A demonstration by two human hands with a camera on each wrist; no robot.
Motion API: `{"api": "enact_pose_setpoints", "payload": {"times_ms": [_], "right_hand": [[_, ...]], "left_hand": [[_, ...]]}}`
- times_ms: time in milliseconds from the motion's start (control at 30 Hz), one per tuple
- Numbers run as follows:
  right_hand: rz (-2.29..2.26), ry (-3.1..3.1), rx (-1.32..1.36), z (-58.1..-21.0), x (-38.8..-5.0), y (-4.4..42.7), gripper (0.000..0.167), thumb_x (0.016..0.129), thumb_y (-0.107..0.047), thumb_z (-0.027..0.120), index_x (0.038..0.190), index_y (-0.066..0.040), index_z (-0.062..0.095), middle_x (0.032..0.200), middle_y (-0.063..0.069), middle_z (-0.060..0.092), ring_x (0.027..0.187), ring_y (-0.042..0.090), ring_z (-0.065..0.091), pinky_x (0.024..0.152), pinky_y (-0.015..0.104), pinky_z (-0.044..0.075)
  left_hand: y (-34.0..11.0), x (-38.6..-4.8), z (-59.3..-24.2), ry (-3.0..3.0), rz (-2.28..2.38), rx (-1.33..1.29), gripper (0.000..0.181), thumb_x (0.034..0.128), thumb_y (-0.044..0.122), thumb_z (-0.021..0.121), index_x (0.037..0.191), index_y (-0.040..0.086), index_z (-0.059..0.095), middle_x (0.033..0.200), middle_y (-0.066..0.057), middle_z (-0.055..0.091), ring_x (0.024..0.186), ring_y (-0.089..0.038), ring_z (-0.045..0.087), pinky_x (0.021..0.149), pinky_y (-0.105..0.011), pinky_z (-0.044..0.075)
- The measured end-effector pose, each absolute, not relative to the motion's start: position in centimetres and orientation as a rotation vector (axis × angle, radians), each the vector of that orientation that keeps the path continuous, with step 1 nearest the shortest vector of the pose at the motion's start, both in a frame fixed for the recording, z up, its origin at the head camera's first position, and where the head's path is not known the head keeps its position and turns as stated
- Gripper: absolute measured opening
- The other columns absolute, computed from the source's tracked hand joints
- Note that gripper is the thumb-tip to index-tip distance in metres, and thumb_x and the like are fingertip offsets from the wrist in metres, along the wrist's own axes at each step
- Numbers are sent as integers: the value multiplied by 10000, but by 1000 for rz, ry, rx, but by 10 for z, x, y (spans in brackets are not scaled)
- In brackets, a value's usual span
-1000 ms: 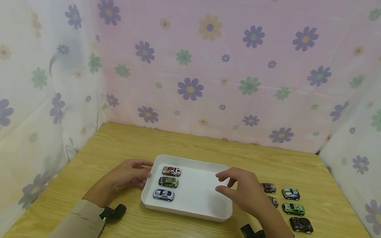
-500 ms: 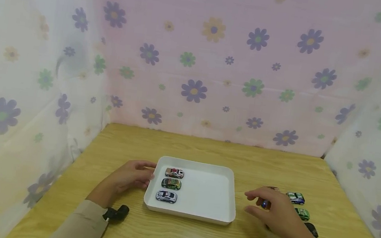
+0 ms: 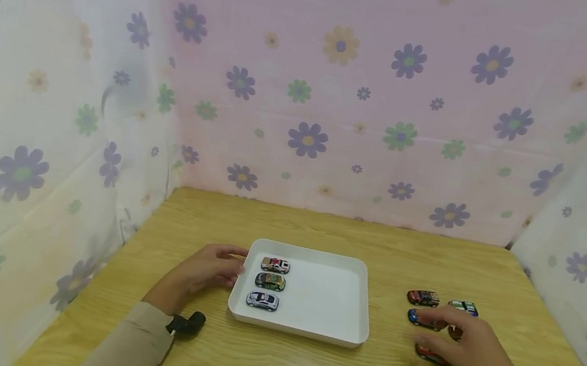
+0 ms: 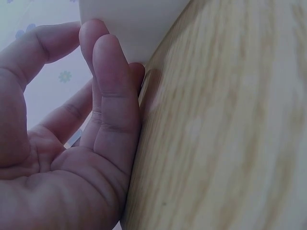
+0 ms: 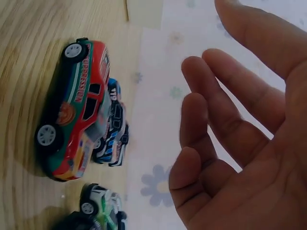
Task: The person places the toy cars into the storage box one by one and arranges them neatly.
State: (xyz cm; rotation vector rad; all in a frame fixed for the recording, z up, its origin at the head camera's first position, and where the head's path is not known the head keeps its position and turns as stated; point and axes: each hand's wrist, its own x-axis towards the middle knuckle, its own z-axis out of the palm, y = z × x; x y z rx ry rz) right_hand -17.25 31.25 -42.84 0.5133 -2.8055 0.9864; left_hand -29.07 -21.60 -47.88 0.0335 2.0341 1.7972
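A white rectangular tray (image 3: pixel 320 296) lies on the table with three toy cars along its left side: a white and red car (image 3: pixel 275 265), a green and yellow car (image 3: pixel 270 281) and a white and purple car (image 3: pixel 262 301). My left hand (image 3: pixel 202 272) touches the tray's left wall with nearly straight fingers. Over a group of toy cars at the right hovers my right hand (image 3: pixel 473 348), relaxed and holding nothing. Beneath or beside it are a red and green car (image 5: pixel 79 110), a blue car (image 3: pixel 422 319) and a green and white car (image 3: pixel 464 306), partly hidden.
A red and black toy car (image 3: pixel 423 297) sits at the back of the right group. A dark toy part (image 5: pixel 74 223) shows at the bottom of the right wrist view. Flowered cloth (image 3: pixel 310 93) walls in the wooden table (image 3: pixel 201 214) at back and sides.
My right hand has moved from above the tray's right end rightward to the loose cars. The left hand has stayed at the tray wall. The head view has shifted slightly.
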Motion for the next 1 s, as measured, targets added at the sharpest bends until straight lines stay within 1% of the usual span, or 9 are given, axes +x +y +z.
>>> {"api": "enact_pose_setpoints", "payload": {"times_ms": [133,333,500,633,800,867,1000], "right_hand": [[1045,-2876,448,-429,-172,320,306,883,-367,818,1168,-268,766,1111,-55,741,928,90,640,670,245,493],[1053,-2984,390,-430,-173,330,372,881,-459,798,1199,-272,752,1219,-28,706,1033,184,681,747,253,568],[1058,-3068,379,-431,-173,343,412,889,-447,792,1231,-223,735,1213,11,717,1075,266,692,784,246,583],[1040,-3137,382,-432,-176,349,444,886,-427,800,1249,-185,726,1189,12,720,1079,287,683,792,260,584],[1024,-3188,365,-433,-179,353,471,865,-415,822,1257,-175,718,1201,10,716,1052,254,683,759,254,567],[1033,-3191,370,-434,-179,354,479,857,-413,829,1257,-172,718,1205,13,716,1040,241,681,750,247,561],[1022,-3188,389,-437,-180,355,467,838,-433,839,1224,-191,733,1191,-4,719,1009,163,677,742,241,557]], "left_hand": [[-215,-293,-479,2037,1794,10,597,885,111,763,1447,50,572,1008,-100,715,746,-156,663,671,-285,600],[-217,-292,-480,2037,1787,16,616,878,133,776,1451,49,566,982,-91,724,746,-164,666,680,-297,605],[-217,-294,-481,2027,1790,33,611,888,136,775,1453,42,561,996,-89,732,749,-161,671,684,-295,608],[-219,-294,-481,2029,1789,43,607,900,128,764,1461,36,551,1009,-97,730,746,-155,666,679,-287,605],[-219,-292,-479,2022,1793,65,629,902,130,765,1475,19,530,1047,-103,729,752,-155,669,683,-289,607],[-219,-293,-480,2025,1794,62,629,898,137,771,1471,24,536,1036,-99,729,750,-157,669,683,-291,607],[-218,-294,-481,2029,1791,44,611,895,135,774,1457,42,553,1008,-89,725,747,-162,666,682,-295,606]]}}
